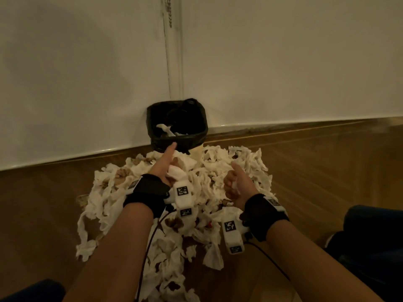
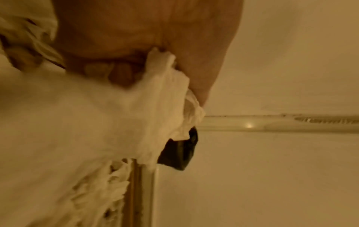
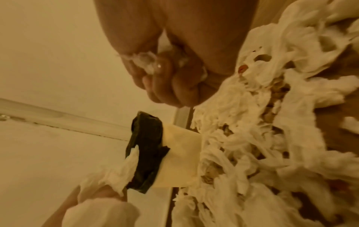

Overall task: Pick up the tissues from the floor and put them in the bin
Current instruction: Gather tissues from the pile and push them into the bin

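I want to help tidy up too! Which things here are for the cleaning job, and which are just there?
For the job:
- crumpled white paper tissues piled on the floor
- small bin lined with a black plastic bag
- left hand and right hand, each gripping tissue

Just there:
- white wall
- brown wooden floor
- hanging metal bead chain

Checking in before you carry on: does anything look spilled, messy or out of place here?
Yes. A big heap of crumpled tissues, some stained brown, is strewn over the wooden floor before the bin, which holds only a few. Left hand and right hand each grip a wad.
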A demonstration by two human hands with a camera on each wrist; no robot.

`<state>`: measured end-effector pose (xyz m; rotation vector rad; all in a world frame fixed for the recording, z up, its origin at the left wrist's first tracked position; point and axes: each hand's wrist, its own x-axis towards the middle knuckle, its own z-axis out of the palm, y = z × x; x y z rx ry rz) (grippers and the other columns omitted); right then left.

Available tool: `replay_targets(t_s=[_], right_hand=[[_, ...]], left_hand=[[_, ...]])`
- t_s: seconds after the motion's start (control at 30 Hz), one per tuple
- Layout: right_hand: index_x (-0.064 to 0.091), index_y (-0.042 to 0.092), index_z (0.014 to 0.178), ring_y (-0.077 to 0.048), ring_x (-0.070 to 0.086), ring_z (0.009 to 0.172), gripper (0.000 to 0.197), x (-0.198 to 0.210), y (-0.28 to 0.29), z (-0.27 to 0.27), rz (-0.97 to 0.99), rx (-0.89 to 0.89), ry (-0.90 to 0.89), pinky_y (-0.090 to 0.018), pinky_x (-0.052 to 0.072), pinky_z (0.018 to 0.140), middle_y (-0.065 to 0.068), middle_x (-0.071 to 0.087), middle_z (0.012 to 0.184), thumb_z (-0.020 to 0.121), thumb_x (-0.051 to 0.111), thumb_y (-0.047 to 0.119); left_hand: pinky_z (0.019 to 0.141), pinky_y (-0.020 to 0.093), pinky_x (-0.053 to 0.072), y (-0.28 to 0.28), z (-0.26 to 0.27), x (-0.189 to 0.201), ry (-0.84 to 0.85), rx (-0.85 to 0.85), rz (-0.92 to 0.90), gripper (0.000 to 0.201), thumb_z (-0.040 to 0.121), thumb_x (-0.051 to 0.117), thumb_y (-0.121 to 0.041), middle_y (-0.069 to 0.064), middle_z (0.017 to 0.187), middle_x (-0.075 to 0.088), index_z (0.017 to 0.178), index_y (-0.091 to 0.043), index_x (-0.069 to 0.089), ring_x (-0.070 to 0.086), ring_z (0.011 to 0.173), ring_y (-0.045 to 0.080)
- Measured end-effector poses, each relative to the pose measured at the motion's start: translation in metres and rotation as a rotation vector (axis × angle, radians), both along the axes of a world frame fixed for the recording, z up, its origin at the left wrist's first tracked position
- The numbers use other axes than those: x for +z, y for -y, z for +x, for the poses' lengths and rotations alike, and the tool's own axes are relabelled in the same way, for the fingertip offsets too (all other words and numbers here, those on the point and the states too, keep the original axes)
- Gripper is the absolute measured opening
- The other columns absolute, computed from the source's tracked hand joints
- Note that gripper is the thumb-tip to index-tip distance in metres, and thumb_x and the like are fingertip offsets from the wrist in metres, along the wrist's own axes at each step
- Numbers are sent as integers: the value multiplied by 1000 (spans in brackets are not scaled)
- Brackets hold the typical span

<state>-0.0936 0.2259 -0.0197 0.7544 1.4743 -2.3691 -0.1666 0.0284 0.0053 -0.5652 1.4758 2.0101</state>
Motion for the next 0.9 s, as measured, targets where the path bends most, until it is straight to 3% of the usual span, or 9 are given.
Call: replay_targets(t_s=[0.07, 0.13, 0.3, 0.4, 0.47, 0.6, 0.77, 0.83, 0.9], right_hand=[[36, 17, 58, -9, 33, 38, 39, 11, 0, -7, -39, 9, -41, -20, 25, 37, 1, 34, 59, 95, 38, 30], [42, 15, 64, -12, 35, 47, 26, 22, 1, -12, -125, 2, -76, -21, 28, 45, -2, 32, 64, 89, 33, 13], [49, 15, 100, -14, 39, 58, 33, 44, 2, -32, -153, -84, -76, -26, 31, 62, -4, 48, 64, 88, 26, -5], [36, 14, 138, -28, 54, 101, 56, 59, 7, -46, -105, 3, -158, -31, 34, 99, -22, 47, 132, 92, 22, -15], [26, 5, 144, -25, 53, 91, 54, 75, 13, -57, -103, 32, -214, -30, 39, 93, -25, 34, 142, 95, 25, -14], [39, -3, 134, -18, 53, 73, 38, 112, 26, -83, -67, 4, -314, -20, 53, 62, -22, 52, 108, 96, 38, -6], [55, 7, 97, -16, 50, 63, 13, 157, 44, -124, 27, -69, -456, -15, 50, 51, -16, 55, 89, 94, 46, -2], [57, 1, 105, -16, 48, 60, 15, 167, 54, -139, 119, -107, -519, -16, 48, 51, -12, 54, 82, 94, 47, -3], [55, -7, 117, -18, 48, 67, 25, 167, 65, -151, 217, -148, -520, -21, 51, 62, -12, 54, 93, 95, 45, -3]], left_hand=[[46, 23, 50, 1, -6, 14, -33, -60, 16, 21, 93, 53, -28, 8, 69, 55, 81, -11, 55, 58, 52, 18], [62, 30, 49, 4, -12, 24, -63, -59, 95, 8, 96, 46, -12, 9, 79, 50, 94, -7, 53, 53, 66, 19], [76, 40, 48, 14, -28, 38, -83, 201, 402, 24, 98, 29, 2, 11, 96, 52, 94, -5, 51, 53, 90, 24], [81, 45, 51, 13, -30, 45, -42, 390, 610, 38, 97, 24, 7, 18, 132, 49, 122, -4, 49, 47, 125, 31], [65, 29, 58, 8, -32, 50, -96, 391, 499, 38, 99, 28, 3, 20, 133, 50, 132, -2, 44, 52, 120, 29], [42, 15, 47, 7, -45, 60, -140, 393, 458, 31, 101, 30, -7, 8, 69, 55, 127, -6, 48, 53, 57, 9], [64, 21, 44, 9, -78, 88, -223, 416, 364, 32, 99, 31, -3, 14, 87, 53, 125, 2, 49, 51, 79, 22], [83, 30, 43, 4, -82, 103, -294, 421, 345, 32, 96, 32, -7, 14, 95, 54, 115, 0, 56, 52, 94, 27], [75, 28, 44, 2, -98, 106, -336, 468, 302, 24, 96, 32, -11, 7, 86, 49, 89, -8, 55, 51, 80, 22]])
